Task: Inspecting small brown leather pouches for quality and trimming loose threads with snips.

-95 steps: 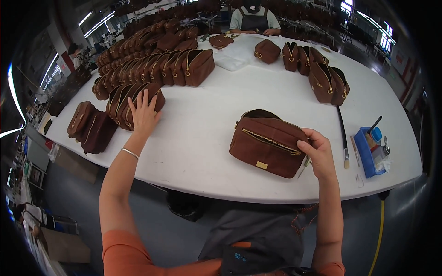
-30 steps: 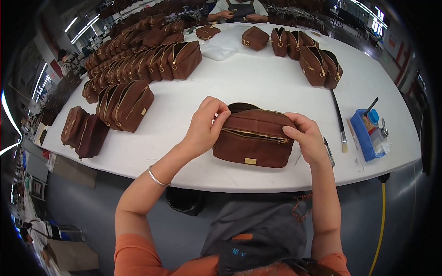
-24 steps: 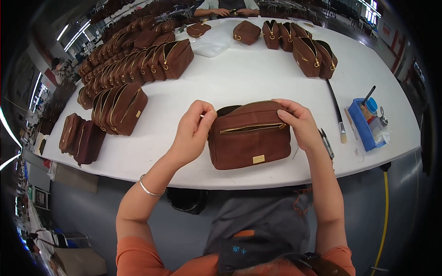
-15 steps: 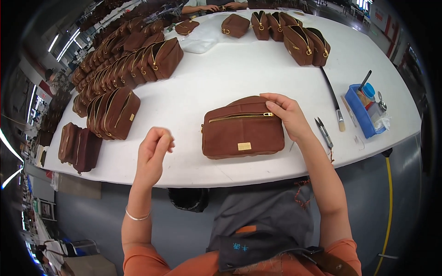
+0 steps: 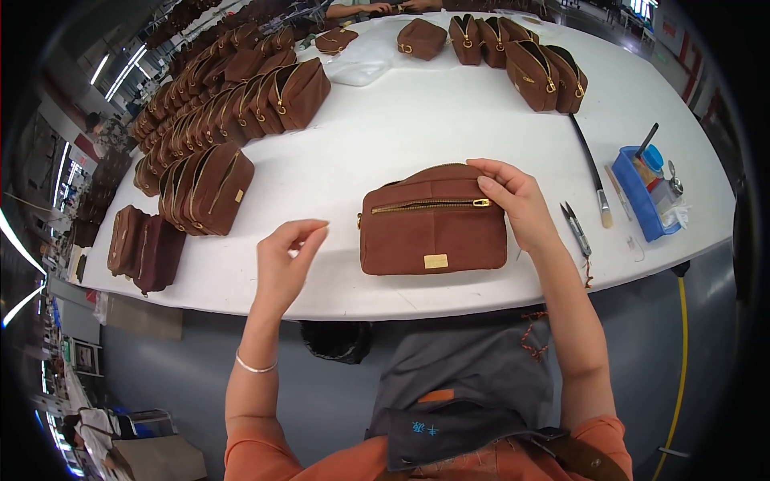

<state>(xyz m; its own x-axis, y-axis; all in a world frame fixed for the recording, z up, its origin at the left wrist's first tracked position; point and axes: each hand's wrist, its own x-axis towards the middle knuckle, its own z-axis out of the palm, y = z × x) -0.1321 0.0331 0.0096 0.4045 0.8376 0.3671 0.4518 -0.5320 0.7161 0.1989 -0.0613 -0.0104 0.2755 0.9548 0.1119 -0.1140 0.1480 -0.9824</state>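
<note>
Bag (image 5: 431, 236) stands by the near edge of the worktop (image 5: 361, 152), long axis left to right, its upper right corner gripped by the right hand (image 5: 517, 204), while the left hand (image 5: 285, 263) hangs apart leftward, fingertips drawn together, whether on anything I cannot tell.

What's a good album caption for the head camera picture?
Right hand holds a brown zippered bag on a white table; the left hand hovers beside it.
</note>
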